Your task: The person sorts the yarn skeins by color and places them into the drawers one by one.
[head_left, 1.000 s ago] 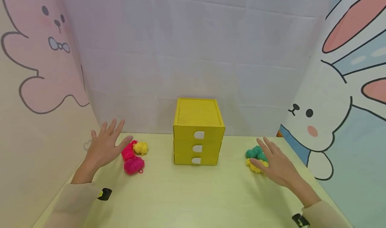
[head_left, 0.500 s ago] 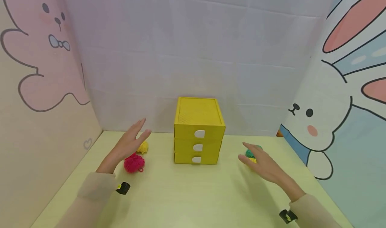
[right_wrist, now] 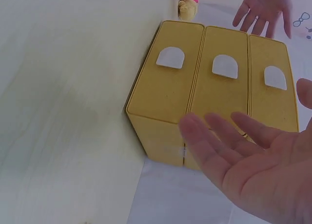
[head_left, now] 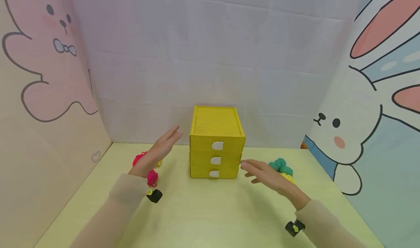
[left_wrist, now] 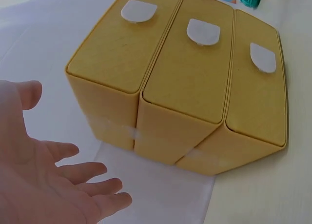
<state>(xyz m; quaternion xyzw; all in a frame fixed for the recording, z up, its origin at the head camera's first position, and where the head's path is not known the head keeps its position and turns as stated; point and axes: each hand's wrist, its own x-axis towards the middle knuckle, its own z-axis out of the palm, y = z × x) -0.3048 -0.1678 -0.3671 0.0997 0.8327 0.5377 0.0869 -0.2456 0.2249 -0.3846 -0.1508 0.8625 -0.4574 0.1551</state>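
Observation:
A yellow three-drawer box [head_left: 216,122] stands at the back middle of the table, its drawers closed, each front with a white rounded tab [head_left: 217,146]. My left hand [head_left: 160,151] is in the air to the left of the box, fingers extended, palm toward it. On the other side, my right hand [head_left: 265,173] is near the box's lower right edge with fingers slightly bent. Both hands hold nothing; the left wrist view shows a gap between the left hand [left_wrist: 58,180] and the box's side [left_wrist: 161,129]. In the right wrist view the right fingers [right_wrist: 195,131] overlap the box.
Pink yarn balls [head_left: 152,177] and a yellow one lie left of the box, partly behind my left forearm. Teal yarn [head_left: 279,165] and yellow yarn [head_left: 287,177] lie to the right, near my right hand. A white cloth wall [head_left: 210,58] rises behind the table [head_left: 197,211].
Both hands have moved inward toward the box, the left going right and the right going left. The left palm has turned to face the box. Box and yarn stay where they were.

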